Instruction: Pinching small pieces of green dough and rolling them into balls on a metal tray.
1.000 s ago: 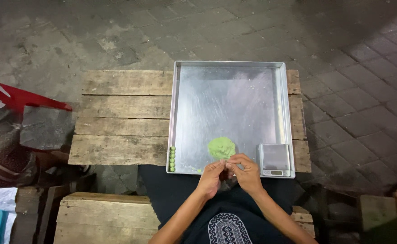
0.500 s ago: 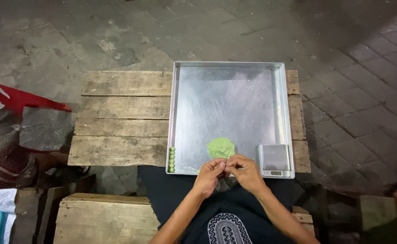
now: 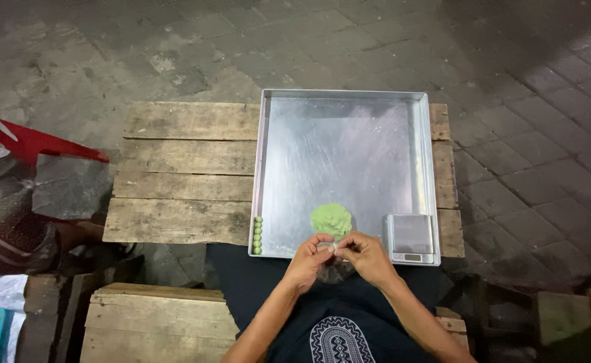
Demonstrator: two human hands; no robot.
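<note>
Landmark: the metal tray, which lies on the wooden bench.

Change over the last second: minimal. The left hand and right hand remain together at the tray's near edge, having shifted only slightly. The green dough lump sits where it did, inside the tray just behind the near rim. The row of green balls along the tray's near-left wall shows the same count as before.

Finger state: the fingers of both hands are curled inward, tips meeting. A small pale piece shows between them, pinched from both sides; its exact kind is too small to tell. Neither hand touches the dough lump or the tray floor.

Other items: a small digital scale stands in the tray's near-right corner, just right of the right hand.

Judgement: the piece between the fingers is still being worked; no new ball has joined the row.
</note>
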